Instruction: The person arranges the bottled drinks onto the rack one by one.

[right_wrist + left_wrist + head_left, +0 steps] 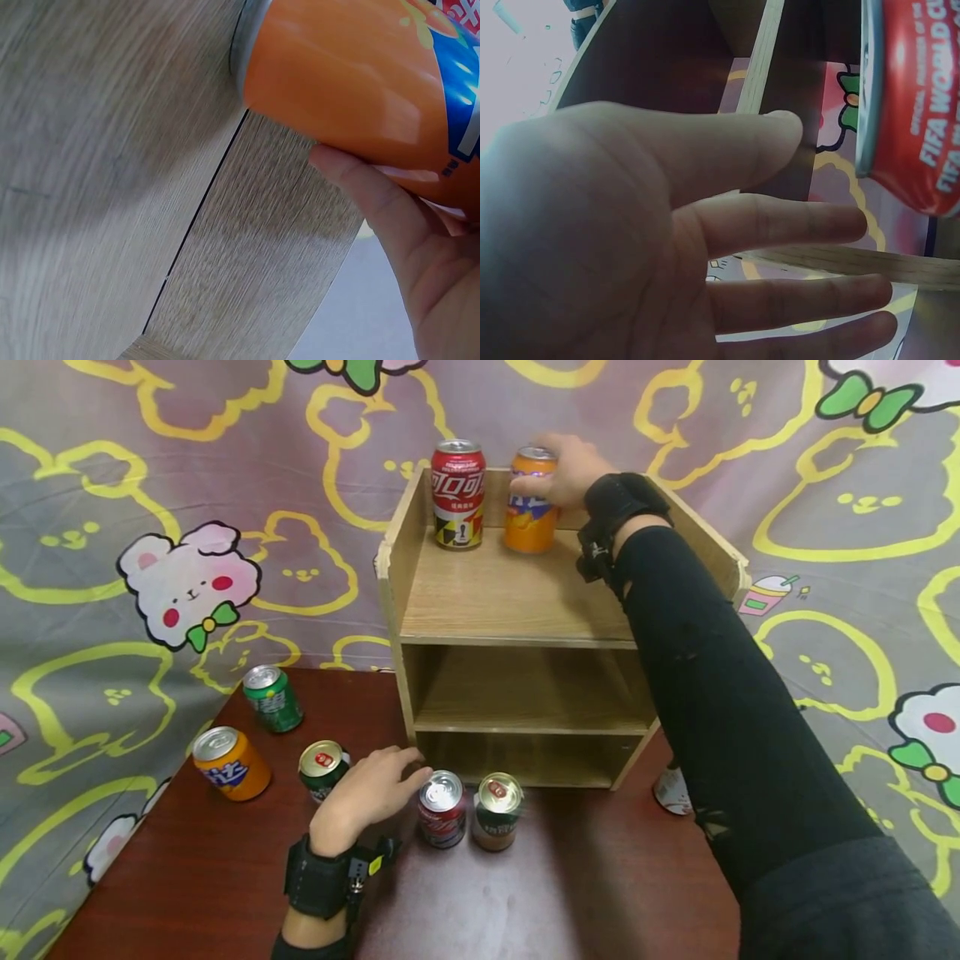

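Note:
My right hand (573,468) holds an orange soda can (531,531) near its top, upright over the top board of a wooden shelf (517,597). In the right wrist view the thumb (382,199) lies against the can's side; the other fingers are mostly hidden. A red cola can (458,497) stands just left of it on that board. Lower down, my left hand (375,789) hovers over the table with fingers extended, nothing in its grasp. Nearest to it are a dark red can (441,822) and a dark green can with a gold top (318,764).
Beside the dark red can stands another gold-topped can (497,827). A second orange can (243,772) and a green can (276,702) stand at the table's left. A pale can (672,789) is partly hidden behind my right sleeve. Patterned cloth (300,577) hangs behind the shelf.

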A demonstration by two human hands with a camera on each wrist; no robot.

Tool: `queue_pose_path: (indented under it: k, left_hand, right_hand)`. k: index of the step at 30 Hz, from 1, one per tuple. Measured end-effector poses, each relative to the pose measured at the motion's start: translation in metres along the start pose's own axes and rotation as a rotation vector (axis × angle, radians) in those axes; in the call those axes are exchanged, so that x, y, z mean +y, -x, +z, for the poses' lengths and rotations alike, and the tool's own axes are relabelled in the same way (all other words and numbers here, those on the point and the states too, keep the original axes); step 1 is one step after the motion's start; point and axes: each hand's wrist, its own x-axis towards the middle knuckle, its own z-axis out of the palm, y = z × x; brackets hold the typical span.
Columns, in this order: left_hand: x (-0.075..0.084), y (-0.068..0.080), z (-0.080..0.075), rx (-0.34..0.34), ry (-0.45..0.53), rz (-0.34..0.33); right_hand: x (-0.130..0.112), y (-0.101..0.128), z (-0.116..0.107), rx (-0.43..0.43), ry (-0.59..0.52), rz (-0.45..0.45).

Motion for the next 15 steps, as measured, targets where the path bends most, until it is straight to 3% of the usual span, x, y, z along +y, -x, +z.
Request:
queue_pose_path:
  k: [7, 15]
  left_hand:
    - [0.000, 0.002, -0.001, 0.000, 0.009, -0.010]
    - [-0.002, 0.002, -0.002, 0.002, 0.010, 0.008]
  right_hand:
    - [-0.007, 0.010, 0.002, 0.003, -0.031, 0.008]
    - [-0.020, 0.024, 0.012, 0.038, -0.160, 0.185]
